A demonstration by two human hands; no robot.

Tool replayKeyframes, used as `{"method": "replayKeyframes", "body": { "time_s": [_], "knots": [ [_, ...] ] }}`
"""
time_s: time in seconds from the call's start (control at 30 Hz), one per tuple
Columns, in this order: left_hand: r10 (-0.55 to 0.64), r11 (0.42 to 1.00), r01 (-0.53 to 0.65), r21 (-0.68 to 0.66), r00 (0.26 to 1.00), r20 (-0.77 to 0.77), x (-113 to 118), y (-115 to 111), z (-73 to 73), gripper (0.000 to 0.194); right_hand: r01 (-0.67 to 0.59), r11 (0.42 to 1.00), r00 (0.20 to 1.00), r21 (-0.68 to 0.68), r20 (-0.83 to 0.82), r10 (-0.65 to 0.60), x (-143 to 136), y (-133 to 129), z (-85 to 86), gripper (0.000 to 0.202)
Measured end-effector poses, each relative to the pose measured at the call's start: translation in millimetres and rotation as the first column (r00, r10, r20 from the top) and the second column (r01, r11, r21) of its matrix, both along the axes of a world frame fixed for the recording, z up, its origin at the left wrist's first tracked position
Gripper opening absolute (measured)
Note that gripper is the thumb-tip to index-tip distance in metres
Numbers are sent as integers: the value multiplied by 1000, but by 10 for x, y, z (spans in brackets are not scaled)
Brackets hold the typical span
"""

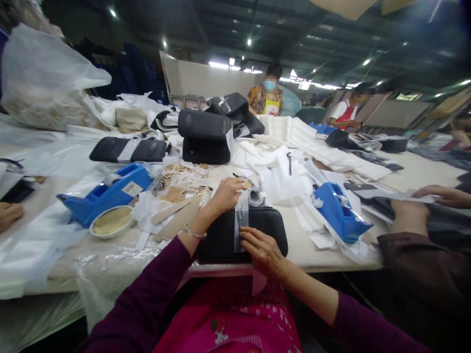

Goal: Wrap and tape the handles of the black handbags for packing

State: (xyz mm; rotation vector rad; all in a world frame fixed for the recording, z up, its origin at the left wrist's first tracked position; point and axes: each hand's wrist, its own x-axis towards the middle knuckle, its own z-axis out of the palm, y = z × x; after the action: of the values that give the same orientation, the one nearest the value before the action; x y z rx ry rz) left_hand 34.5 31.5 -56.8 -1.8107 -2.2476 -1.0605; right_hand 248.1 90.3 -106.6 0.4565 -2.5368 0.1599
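A black case (263, 228) lies flat at the table's front edge, with a pale, see-through strip (242, 215) running across its middle. My left hand (228, 194) is closed at the far end of this strip, its fingertips pressed together there. On the near part of the strip, the stretched fingers of my right hand (264, 251) rest against the case. Just beyond the case is a clear coiled bundle (256, 197), close to my left fingertips.
Blue tape dispensers stand left (110, 191) and right (336, 211). A white bowl (112, 221) sits by tangled strings (186, 179). Black bags (206, 135) are stacked behind, beside white sheets (283, 128). A co-worker's arm (410, 218) reaches in from the right.
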Motion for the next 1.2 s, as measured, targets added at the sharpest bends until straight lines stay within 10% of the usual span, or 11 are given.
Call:
{"method": "replayKeyframes", "body": {
  "time_s": [0.13, 0.3, 0.47, 0.7, 1.2],
  "knots": [
    [-253, 967, 254, -25, 940, -231, 451, -520, -227, 36, 6, 1000, 1000, 6, 24, -6, 34, -7, 10, 28],
    [-257, 966, 239, -95, 911, -323, 588, -796, -568, 46, 54, 994, 998, -98, -24, -57, 417, 45, -139, 40],
    [-264, 965, 248, -90, 901, -346, 567, -757, -575, 44, 369, 926, 913, -75, -156, -376, 994, 68, -569, 55],
    [-270, 963, 252, -96, 898, -347, 586, -752, -558, 42, 453, 891, 859, -38, -247, -447, 1037, -69, -1010, 47],
    [-277, 961, 249, -122, 890, -363, 638, -881, -443, 56, 71, 990, 939, -119, -326, -107, 1062, -724, -442, 27]
  ]
}}
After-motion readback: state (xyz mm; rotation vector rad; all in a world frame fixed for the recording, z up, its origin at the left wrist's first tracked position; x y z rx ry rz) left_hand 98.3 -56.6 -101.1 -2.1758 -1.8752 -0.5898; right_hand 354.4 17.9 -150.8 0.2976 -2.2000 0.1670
